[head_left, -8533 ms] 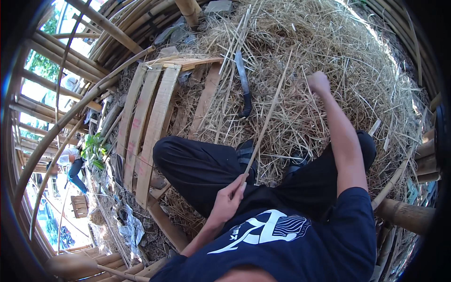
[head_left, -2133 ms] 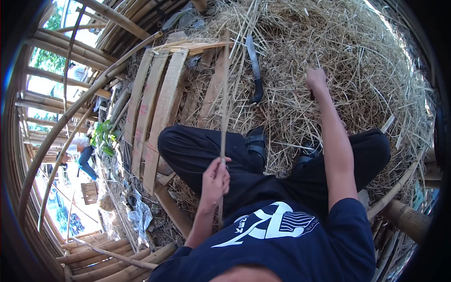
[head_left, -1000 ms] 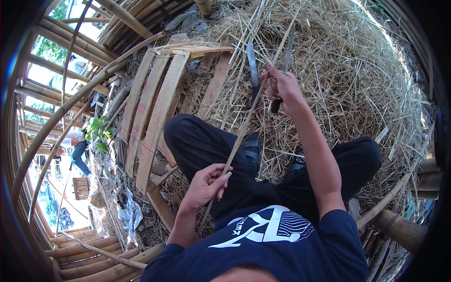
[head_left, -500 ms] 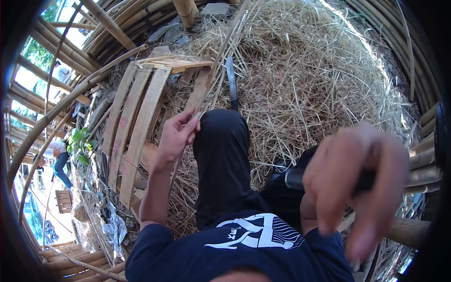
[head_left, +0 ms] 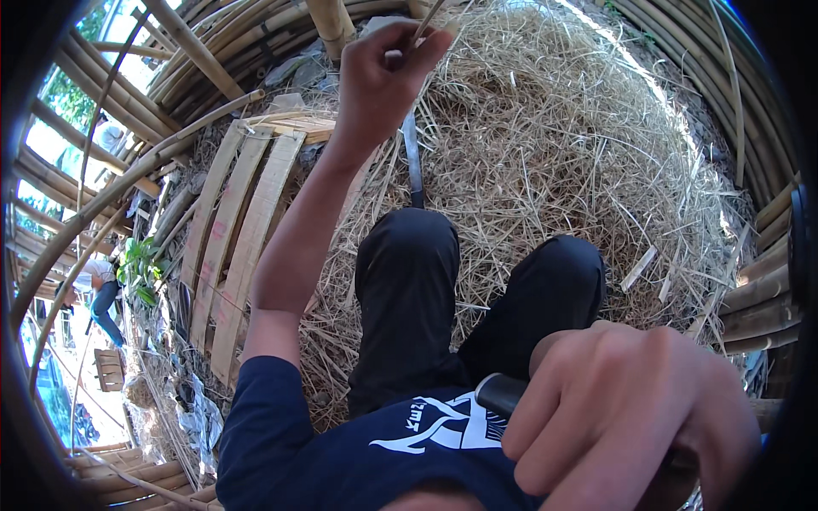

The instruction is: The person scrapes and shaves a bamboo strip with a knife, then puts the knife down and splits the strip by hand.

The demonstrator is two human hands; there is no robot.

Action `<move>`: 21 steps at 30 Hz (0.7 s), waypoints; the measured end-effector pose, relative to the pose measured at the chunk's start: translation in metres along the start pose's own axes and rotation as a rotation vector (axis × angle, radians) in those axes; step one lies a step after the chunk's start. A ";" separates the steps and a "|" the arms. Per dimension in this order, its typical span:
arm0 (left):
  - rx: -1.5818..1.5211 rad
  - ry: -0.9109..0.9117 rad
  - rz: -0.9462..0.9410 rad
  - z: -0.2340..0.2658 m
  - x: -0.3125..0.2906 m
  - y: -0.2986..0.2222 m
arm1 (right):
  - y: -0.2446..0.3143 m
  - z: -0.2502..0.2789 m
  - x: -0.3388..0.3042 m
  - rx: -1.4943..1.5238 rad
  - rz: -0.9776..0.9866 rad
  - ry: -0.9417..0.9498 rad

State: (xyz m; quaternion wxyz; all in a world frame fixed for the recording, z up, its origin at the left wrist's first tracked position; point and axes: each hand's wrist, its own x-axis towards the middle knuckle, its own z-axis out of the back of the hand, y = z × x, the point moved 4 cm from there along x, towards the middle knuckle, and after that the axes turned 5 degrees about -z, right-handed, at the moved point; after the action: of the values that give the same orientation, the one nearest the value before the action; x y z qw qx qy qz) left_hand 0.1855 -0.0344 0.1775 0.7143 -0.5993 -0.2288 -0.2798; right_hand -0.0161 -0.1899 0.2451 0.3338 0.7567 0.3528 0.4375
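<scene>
My left hand (head_left: 383,77) is raised at the top centre, with the fingers pinched on the end of a thin bamboo strip (head_left: 423,17) that runs out of the frame. Close to the camera at the lower right, my right hand (head_left: 630,417) is closed around a dark round handle (head_left: 501,393); the rest of that tool is hidden behind the hand. A long dark blade (head_left: 413,162) lies on the straw just beyond my left knee. I sit with both legs in black trousers (head_left: 409,289) stretched over the straw.
A big heap of dry straw (head_left: 554,145) fills the middle and right. A slatted wooden pallet (head_left: 247,221) lies to the left. Curved bamboo poles (head_left: 213,51) ring the place, and thick bamboo (head_left: 758,289) lies at the right. Far left, another person (head_left: 102,289) stands outside.
My left hand has risen from beside my knee to the top of the view with the strip. My right hand, holding the dark handle, stays close to the camera and now looks larger.
</scene>
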 end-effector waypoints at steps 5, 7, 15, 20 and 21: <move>-0.155 -0.073 -0.054 -0.015 0.018 -0.019 | -0.003 -0.004 0.001 0.036 0.062 -0.016; -0.285 -0.135 -0.054 -0.018 0.020 -0.025 | -0.001 -0.008 0.002 0.049 0.012 -0.080; -0.467 -0.455 -0.471 0.031 -0.024 -0.053 | -0.004 -0.008 -0.001 0.051 0.040 0.020; -0.046 -0.535 -0.189 0.045 -0.076 -0.043 | -0.008 -0.008 0.003 0.071 0.047 0.067; -0.039 -0.540 -0.192 0.050 -0.088 -0.044 | -0.008 -0.005 0.002 0.070 0.070 0.090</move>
State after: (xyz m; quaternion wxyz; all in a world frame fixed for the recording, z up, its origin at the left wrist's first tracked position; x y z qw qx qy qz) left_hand 0.0914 0.0199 0.1599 0.5860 -0.6414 -0.4608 -0.1810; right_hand -0.0221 -0.1823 0.2414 0.2755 0.7594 0.3557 0.4700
